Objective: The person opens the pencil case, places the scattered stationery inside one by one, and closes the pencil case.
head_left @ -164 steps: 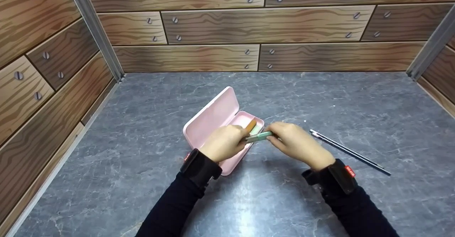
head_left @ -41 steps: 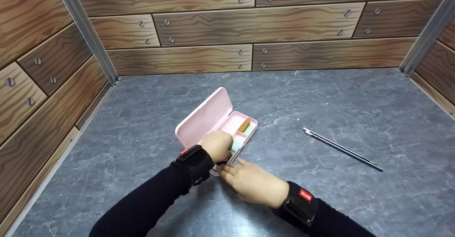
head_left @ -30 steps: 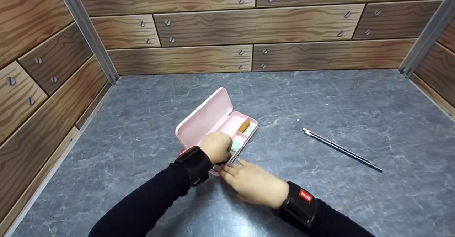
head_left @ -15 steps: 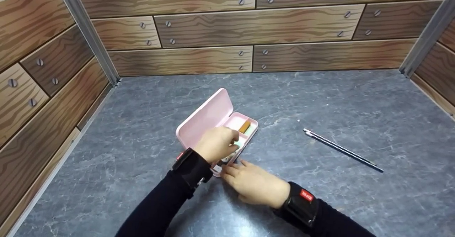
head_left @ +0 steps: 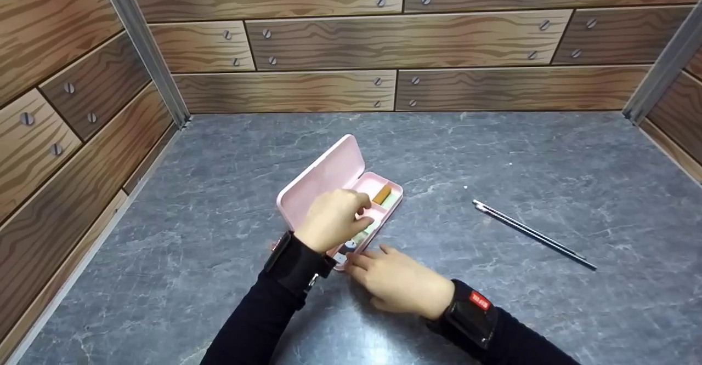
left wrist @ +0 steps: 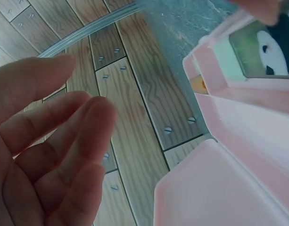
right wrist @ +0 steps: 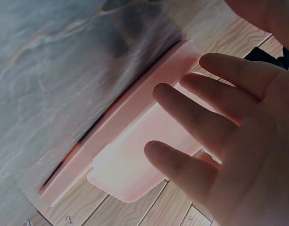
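Pink plastic hinged pencil case point(head_left: 324, 174) is lying open on the grey marbled table point(head_left: 219, 228) in the head view; the left hand point(head_left: 334, 217) is hovering above it, the right hand point(head_left: 403, 283) resting at its near rim. In the left wrist view, loosely bent fingers are pinching nothing; brushing the raised lid might be tipping it shut. In the right wrist view, fingers are lying spread; uneven pushing might be sliding the case.

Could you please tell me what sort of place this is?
Probably a small work booth: plank-patterned walls meet at metal corner posts around a grey marbled worktop.
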The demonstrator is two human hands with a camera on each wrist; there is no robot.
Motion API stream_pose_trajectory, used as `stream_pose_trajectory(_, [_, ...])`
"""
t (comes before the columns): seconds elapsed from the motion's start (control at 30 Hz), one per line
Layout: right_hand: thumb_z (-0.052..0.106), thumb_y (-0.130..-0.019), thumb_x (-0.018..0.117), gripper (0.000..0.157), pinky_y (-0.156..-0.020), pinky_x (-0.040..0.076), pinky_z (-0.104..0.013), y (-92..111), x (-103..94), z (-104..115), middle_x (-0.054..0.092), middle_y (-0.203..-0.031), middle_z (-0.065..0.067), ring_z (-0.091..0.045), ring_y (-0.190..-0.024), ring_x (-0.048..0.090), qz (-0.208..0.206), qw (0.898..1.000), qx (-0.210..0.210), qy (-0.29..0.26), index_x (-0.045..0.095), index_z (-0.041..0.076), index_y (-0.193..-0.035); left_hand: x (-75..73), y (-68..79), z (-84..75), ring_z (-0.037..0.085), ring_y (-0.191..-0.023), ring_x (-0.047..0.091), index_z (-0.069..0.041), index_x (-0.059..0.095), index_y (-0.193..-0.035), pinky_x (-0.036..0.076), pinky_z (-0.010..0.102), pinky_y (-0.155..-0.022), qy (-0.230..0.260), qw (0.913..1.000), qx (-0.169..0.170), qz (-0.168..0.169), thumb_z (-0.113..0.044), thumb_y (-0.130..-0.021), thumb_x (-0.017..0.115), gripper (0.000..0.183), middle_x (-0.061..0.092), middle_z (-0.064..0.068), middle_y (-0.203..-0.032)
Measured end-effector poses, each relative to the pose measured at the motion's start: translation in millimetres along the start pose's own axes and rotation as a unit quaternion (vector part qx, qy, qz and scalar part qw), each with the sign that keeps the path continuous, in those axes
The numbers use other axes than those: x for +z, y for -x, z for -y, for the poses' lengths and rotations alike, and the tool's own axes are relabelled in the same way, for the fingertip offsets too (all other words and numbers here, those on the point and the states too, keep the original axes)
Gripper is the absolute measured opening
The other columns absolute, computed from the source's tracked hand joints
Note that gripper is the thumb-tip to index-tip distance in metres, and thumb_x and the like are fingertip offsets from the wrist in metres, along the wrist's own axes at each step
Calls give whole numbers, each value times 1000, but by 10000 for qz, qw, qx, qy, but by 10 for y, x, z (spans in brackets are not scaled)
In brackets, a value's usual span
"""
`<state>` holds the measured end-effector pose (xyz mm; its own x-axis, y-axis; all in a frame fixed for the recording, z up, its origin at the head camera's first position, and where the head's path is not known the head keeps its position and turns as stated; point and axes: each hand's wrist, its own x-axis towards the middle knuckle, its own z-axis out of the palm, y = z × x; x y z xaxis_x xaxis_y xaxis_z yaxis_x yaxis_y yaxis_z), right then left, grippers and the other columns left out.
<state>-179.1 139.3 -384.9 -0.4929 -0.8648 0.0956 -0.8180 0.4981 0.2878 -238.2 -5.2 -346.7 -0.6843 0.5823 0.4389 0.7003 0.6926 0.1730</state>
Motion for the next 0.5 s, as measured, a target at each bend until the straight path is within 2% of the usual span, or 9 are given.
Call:
stream_pose_trajectory(0.3, [25, -67, 69, 51, -78, 41, -40, 9, -16, -40, 55, -111, -4, -17, -103, 50, -92, 9996, 9, -274, 55, 8, -114, 6, 22, -5, 15, -64, 58, -8, 64, -81, 44, 31, -57, -139, 9998, -115, 8, -18, -74, 65, 13, 62, 0, -71])
stream_pose_trajectory(0.5, [20, -72, 64, 38, -76, 43, -36, 27, -95, -154, 59, -99, -3, -17, -90, 55, -278, 9970, 51, -714, 58, 8, -107, 32, 48, -1, 15, -63, 58, -8, 64, -80, 44, 31, -55, -213, 9996, -184, -28, -18, -73, 64, 11, 61, -1, -70])
